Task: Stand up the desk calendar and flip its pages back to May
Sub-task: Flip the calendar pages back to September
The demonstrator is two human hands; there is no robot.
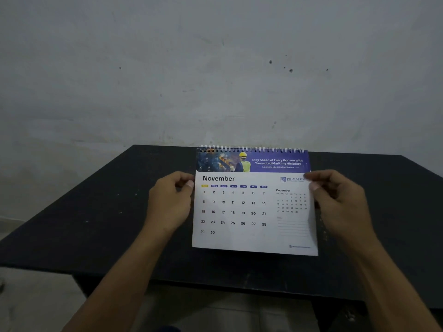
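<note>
A spiral-bound desk calendar (254, 212) stands upright in the middle of the black table (96, 224), its wire binding at the top. The facing page reads November, with a small December grid at the right and a purple banner above. My left hand (169, 202) grips the calendar's left edge near the top, thumb on the front. My right hand (340, 202) pinches the right edge of the page near the top corner. The back of the calendar and its stand are hidden.
The table's far edge meets a pale, stained wall (215, 68). Its near edge (191, 281) runs just in front of the calendar, with the light floor (36, 295) below. Nothing else lies on the table.
</note>
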